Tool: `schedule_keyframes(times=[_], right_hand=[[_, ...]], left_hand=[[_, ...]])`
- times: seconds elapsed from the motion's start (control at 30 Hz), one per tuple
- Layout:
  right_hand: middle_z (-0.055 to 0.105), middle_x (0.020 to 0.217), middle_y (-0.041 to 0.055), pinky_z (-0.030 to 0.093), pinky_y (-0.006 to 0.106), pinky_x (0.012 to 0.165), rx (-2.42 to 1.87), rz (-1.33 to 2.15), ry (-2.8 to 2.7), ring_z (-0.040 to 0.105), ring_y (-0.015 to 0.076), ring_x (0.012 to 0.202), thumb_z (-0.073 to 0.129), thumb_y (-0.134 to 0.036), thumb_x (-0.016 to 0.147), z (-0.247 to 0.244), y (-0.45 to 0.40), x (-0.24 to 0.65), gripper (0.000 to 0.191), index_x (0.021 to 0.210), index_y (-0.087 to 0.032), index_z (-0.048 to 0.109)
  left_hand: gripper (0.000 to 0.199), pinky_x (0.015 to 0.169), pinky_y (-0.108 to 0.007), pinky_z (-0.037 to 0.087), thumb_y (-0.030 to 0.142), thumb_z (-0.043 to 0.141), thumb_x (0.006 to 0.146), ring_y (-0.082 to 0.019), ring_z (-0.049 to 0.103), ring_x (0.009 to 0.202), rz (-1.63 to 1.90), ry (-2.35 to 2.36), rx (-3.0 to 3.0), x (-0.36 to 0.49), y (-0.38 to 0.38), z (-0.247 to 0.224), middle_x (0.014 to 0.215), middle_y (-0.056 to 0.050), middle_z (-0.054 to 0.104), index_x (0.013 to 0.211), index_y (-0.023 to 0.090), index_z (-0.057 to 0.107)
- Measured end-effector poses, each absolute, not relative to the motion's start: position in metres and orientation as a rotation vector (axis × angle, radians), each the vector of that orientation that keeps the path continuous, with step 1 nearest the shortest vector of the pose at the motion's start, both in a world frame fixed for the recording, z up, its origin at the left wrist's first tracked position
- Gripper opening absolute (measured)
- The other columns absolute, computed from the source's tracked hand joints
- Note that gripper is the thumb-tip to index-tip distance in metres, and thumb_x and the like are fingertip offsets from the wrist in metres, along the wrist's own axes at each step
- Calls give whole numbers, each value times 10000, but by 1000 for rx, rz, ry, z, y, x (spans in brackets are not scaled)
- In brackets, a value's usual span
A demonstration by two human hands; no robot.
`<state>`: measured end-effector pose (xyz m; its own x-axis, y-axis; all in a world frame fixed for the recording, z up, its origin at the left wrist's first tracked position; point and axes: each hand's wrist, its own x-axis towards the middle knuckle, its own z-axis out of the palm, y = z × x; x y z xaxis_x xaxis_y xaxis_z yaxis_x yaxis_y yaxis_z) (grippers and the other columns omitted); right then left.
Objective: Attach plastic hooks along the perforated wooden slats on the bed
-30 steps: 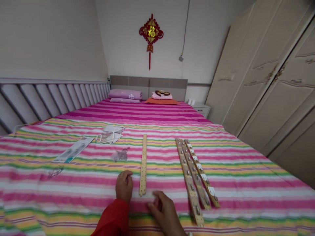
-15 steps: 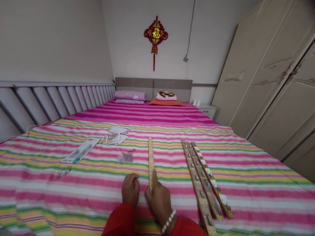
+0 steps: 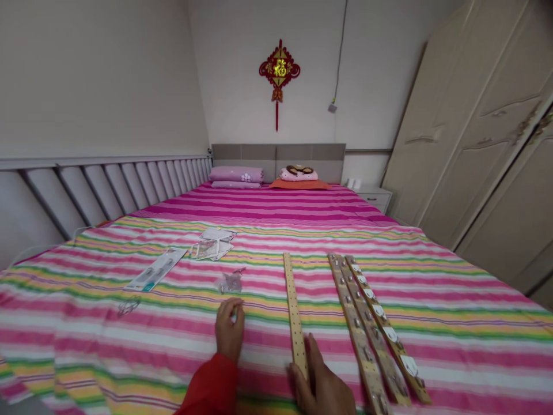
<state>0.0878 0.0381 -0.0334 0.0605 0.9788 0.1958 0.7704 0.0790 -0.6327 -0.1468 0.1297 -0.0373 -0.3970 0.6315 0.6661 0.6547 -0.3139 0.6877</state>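
Note:
A narrow wooden strip with rows of small holes point(image 3: 292, 302) lies lengthwise on the striped sheet. My right hand point(image 3: 324, 380) grips its near end, thumb on the left side and fingers along the right. To the left, my left hand point(image 3: 230, 328) is closed with thumb and fingertips pinched together; whatever is between them, if anything, is too small to make out. Just beyond it lies a small clear plastic bag point(image 3: 232, 281) with little metal pieces inside. Right of my right hand, wooden strips fitted with metal hardware point(image 3: 357, 323) lie side by side, the rightmost also bearing white tags point(image 3: 391, 334).
Left on the bed are a flat clear package point(image 3: 158, 270), several white packets point(image 3: 213, 245) and a tangle of thin wire point(image 3: 128, 305). Folded bedding point(image 3: 237, 174) rests by the headboard point(image 3: 309, 158). A metal railing point(image 3: 142, 178) runs along the left; wardrobes point(image 3: 484, 132) stand right.
The holed strip has shifted right and nearer to me, with my right hand now gripping its end. My left hand has stretched slightly forward toward the bag. The camera view has shifted a little.

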Motion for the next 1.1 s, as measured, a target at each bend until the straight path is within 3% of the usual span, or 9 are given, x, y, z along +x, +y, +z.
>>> schedule_keyframes(times=[0.1,0.3,0.47,0.6,0.73,0.93,1.1], right_hand=[[755,937,99,484,323,560,-1695,459,-1712,717,301,731,430,-510,862,-36,36,89,571,1370,-251,469],[742,1023,87,534,335,612,-1602,483,-1692,723,292,745,431,-501,858,-40,34,88,509,1301,-279,549],[734,1057,88,551,317,652,-1553,488,-1646,722,287,816,433,-524,855,-36,35,90,507,1262,-264,588],[740,1033,79,545,296,657,-1530,517,-1641,721,270,811,423,-524,862,-32,34,91,496,1254,-270,590],[759,890,84,517,264,591,-1533,569,-1642,716,248,735,400,-561,862,-26,35,90,515,1197,-243,627],[718,658,66,471,240,525,-1521,672,-1630,666,211,605,403,-603,848,-16,36,90,558,1135,-197,657],[683,621,47,439,228,485,-1391,828,-1622,624,191,575,452,-595,834,-6,40,88,521,1088,-195,669]], left_hand=[[186,839,-369,449,158,496,758,-224,576,896,-1552,-1809,-1769,-170,147,-17,895,-72,645,845,192,656],[270,791,-363,387,100,554,692,-252,556,932,-929,-1882,-1872,-193,173,3,1003,-81,652,879,231,698],[151,781,-364,363,166,574,735,-248,559,908,-873,-1875,-1905,-197,177,4,947,-75,668,770,230,707],[148,776,-362,403,297,603,729,-236,577,859,-1286,-1967,-1788,-202,174,4,885,-65,678,781,233,725],[206,718,-334,466,347,651,643,-198,606,741,-2089,-2225,-1512,-204,169,4,754,-41,691,749,183,719],[160,513,-200,438,202,709,650,-68,541,515,-3005,-2445,-807,-198,154,12,635,11,646,802,157,684],[107,578,-135,492,48,624,756,-31,592,533,-3300,-2462,-533,-180,137,22,631,30,642,751,155,632]])
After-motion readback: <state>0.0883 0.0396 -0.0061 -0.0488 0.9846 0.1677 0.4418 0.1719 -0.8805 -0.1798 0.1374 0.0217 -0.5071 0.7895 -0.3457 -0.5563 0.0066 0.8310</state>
